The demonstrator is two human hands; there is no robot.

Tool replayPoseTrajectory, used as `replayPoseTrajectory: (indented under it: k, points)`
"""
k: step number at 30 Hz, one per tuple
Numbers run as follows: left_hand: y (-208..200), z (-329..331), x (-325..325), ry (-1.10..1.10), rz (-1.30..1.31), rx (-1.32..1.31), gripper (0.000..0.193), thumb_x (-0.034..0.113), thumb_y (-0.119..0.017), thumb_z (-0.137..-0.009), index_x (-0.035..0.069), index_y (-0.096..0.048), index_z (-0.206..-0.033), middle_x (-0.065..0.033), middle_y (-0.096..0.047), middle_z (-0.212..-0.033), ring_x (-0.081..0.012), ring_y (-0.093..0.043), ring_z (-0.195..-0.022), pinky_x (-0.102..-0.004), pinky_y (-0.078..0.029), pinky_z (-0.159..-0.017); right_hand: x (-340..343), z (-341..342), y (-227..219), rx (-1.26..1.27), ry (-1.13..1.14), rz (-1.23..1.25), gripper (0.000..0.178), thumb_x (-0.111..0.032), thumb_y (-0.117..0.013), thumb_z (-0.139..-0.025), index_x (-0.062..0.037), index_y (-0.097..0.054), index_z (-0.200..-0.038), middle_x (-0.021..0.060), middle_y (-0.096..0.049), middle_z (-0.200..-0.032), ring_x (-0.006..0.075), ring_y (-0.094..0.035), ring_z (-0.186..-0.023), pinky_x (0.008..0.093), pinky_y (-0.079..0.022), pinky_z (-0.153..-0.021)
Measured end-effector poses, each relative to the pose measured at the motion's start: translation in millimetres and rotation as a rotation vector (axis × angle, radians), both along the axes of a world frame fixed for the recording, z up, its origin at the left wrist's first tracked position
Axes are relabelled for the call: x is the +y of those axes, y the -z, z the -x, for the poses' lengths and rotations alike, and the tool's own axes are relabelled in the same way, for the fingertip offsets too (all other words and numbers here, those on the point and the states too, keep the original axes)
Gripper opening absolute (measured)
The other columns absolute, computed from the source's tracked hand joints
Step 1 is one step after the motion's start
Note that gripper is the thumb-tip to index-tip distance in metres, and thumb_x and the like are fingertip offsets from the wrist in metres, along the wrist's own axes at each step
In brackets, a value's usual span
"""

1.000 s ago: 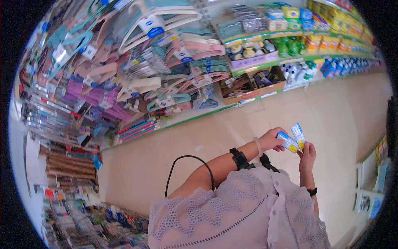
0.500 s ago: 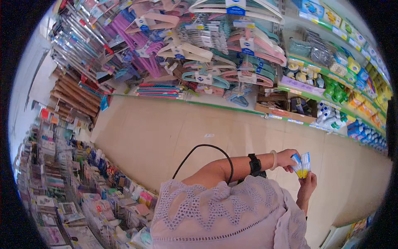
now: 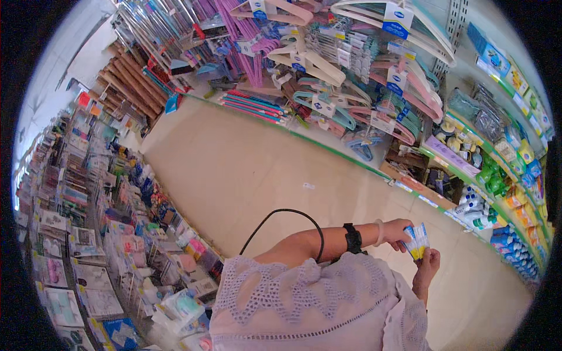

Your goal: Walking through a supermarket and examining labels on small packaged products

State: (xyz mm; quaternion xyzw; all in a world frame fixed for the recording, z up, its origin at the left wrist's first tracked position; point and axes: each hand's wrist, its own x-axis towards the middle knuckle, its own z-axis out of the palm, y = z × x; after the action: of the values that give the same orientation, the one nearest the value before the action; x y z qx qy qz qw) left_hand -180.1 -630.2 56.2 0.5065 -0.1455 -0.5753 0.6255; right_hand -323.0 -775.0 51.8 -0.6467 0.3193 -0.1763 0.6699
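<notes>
My left hand (image 3: 397, 234), with a black watch (image 3: 352, 238) and a pale bangle (image 3: 379, 232) on its arm, is closed on the left side of some small blue, white and yellow cards (image 3: 418, 241). The cards fan out and overlap, so I cannot tell how many there are. Fingers of my right hand (image 3: 427, 268) pinch their lower right edge from below. Print on the cards is too small to make out.
Shelving ahead carries clothes hangers (image 3: 321, 65) and, to the right, bottles (image 3: 494, 178). A green-edged shelf front (image 3: 333, 153) runs along the tan floor (image 3: 246, 167). Packaged goods (image 3: 126, 251) crowd the left side. A black cable (image 3: 281, 210) loops by my left arm.
The view has turned, so the shelves sit lower and further right. Both hands have shifted slightly left, and the cards, spread apart before, now overlap more.
</notes>
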Motion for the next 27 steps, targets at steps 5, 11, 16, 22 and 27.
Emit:
replayPoseTrajectory:
  k: [5, 11, 16, 22, 27]
  points:
    - [2.6, -15.1, 19.3, -0.116, -0.004, -0.021, 0.035, 0.005, -0.055, -0.077, 0.003, -0.041, -0.110, -0.0141, -0.058, -0.089, -0.0206, -0.063, -0.063, -0.0280, -0.052, -0.050, -1.9, -33.3, 0.9, -0.059, -0.079, -0.020, 0.019, -0.024, -0.052, -0.087, -0.0058, -0.046, -0.084, 0.0033, -0.050, -0.073, 0.0104, -0.051, -0.061, 0.0222, -0.044, -0.051]
    - [8.4, -18.4, 60.4, -0.243, -0.095, 0.043, 0.034, 0.006, -0.054, -0.079, 0.005, -0.042, -0.110, -0.0141, -0.057, -0.090, -0.0205, -0.063, -0.065, -0.0289, -0.052, -0.051, -18.8, -51.7, 10.7, -0.029, -0.112, -0.090, 0.020, -0.025, -0.048, -0.088, -0.0048, -0.045, -0.086, 0.0081, -0.055, -0.076, 0.0157, -0.059, -0.056, 0.0232, -0.045, -0.046]
    - [29.6, 5.3, 96.3, -0.205, -0.183, -0.046, 0.032, 0.005, -0.053, -0.078, 0.007, -0.045, -0.109, -0.0109, -0.058, -0.093, -0.0212, -0.063, -0.070, -0.0288, -0.051, -0.051, -22.8, -67.1, 24.2, 0.083, -0.325, -0.180, 0.020, -0.025, -0.047, -0.089, -0.0053, -0.043, -0.086, 0.0097, -0.057, -0.076, 0.0165, -0.058, -0.049, 0.0235, -0.044, -0.039]
    - [31.8, 32.6, 128.8, -0.455, -0.217, 0.029, 0.029, 0.007, -0.054, -0.078, 0.008, -0.048, -0.106, -0.0090, -0.058, -0.094, -0.0191, -0.062, -0.074, -0.0270, -0.051, -0.052, 16.7, -104.7, 55.8, 0.113, -0.586, -0.319, 0.016, -0.020, -0.047, -0.088, -0.0068, -0.041, -0.093, 0.0124, -0.058, -0.080, 0.0193, -0.060, -0.053, 0.0258, -0.048, -0.042]
    - [13.4, 37.7, 181.5, -0.631, -0.136, 0.079, 0.031, 0.008, -0.054, -0.080, 0.005, -0.044, -0.110, -0.0100, -0.057, -0.097, -0.0177, -0.063, -0.073, -0.0260, -0.051, -0.054, 91.3, -144.2, 33.0, 0.166, -0.848, -0.290, 0.021, -0.008, -0.046, -0.085, -0.0034, -0.039, -0.105, 0.0122, -0.058, -0.080, 0.0172, -0.060, -0.055, 0.0256, -0.049, -0.043]
